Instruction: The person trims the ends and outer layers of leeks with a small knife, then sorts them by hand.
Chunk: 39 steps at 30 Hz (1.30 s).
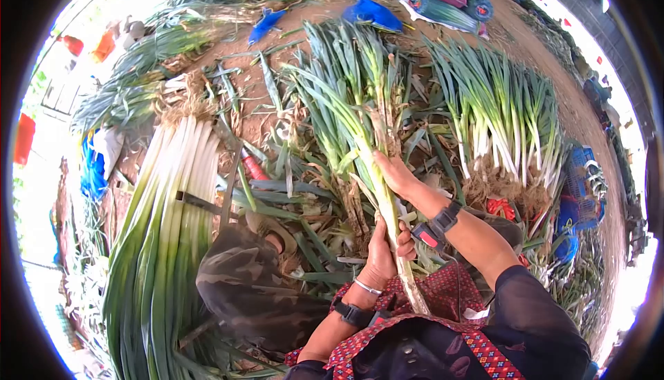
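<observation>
A long green onion [389, 224] slants across my lap, its root end low over the red patterned apron and its green leaves reaching up and left. My left hand [382, 252] is wrapped round the lower stalk. Higher up, my right hand [395, 174] is closed on the same onion where stalk turns to leaf; part of its grip is hidden. Behind the leaves lies a pile of untrimmed onions [346, 82]. Left of my knee, cleaned onions [173, 165] with white stalks are stacked in a bundle.
More onions with muddy roots [508, 117] lie at the right, near a blue basket [584, 186]. A metal strip [200, 204] crosses the left bundle. Blue bags [372, 13] and wrapped bundles [446, 0] lie farther back. Loose leaves litter the ground.
</observation>
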{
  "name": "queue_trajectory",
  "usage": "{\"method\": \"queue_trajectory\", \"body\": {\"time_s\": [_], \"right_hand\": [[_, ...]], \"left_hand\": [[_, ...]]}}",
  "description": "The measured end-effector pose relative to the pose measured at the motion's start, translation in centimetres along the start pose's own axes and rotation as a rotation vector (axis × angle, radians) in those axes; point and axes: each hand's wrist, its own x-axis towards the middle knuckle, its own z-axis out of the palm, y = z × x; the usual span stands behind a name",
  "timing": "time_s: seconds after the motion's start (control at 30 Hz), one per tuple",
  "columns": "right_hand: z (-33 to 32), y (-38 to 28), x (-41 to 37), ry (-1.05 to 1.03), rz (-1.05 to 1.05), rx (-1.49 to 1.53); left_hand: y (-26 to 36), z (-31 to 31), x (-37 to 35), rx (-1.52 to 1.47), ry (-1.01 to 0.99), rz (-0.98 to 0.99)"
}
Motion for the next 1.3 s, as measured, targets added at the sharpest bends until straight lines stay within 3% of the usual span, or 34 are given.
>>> {"method": "queue_trajectory", "body": {"time_s": [0.07,0.1,0.17,0.33,0.47,0.57,0.7,0.77,0.83,0.97,1.03,1.2,1.3], "right_hand": [[-1.7,-0.5,-1.4,0.047,0.021,0.149],[4.1,-1.5,0.2,-0.031,0.038,0.335],[2.9,-3.4,-1.8,-0.251,0.089,0.622],[3.6,-6.8,-3.8,-0.424,0.384,1.255],[4.0,-9.1,-2.7,-0.663,0.246,1.281],[4.6,-8.0,-0.1,-0.589,0.173,1.229],[4.0,-9.8,-0.4,-0.308,0.263,0.800],[3.9,-11.5,-1.9,-0.250,0.240,0.741],[4.8,-12.3,-3.3,-0.225,0.153,0.680],[7.2,-11.3,-3.0,-0.321,0.121,0.804],[7.8,-12.8,-4.0,-0.239,0.096,0.794],[8.1,-12.7,-3.8,-0.170,-0.128,0.688],[8.4,-13.3,-4.7,-0.002,-0.366,0.446]], "left_hand": [[-1.3,0.5,0.7,-0.091,-0.180,-0.035],[3.5,-0.6,-2.4,-0.006,-0.171,-0.009],[2.3,-0.5,-1.6,-0.101,-0.300,-0.039],[1.8,-0.6,-1.8,-0.239,-0.560,-0.064],[1.7,-1.0,-1.4,-0.328,-0.729,-0.135],[2.8,-0.6,-1.8,-0.207,-0.672,-0.110],[8.4,-1.5,-2.2,0.877,0.173,-0.014],[12.8,0.1,-2.6,1.034,0.303,0.175],[15.3,2.2,-3.3,0.837,0.268,0.404],[17.7,7.0,-1.9,1.010,0.310,0.499],[17.3,7.5,-0.6,0.842,0.179,0.596],[16.6,9.0,-1.2,0.735,0.104,0.582],[17.7,8.9,-1.0,0.655,0.078,0.587]]}}
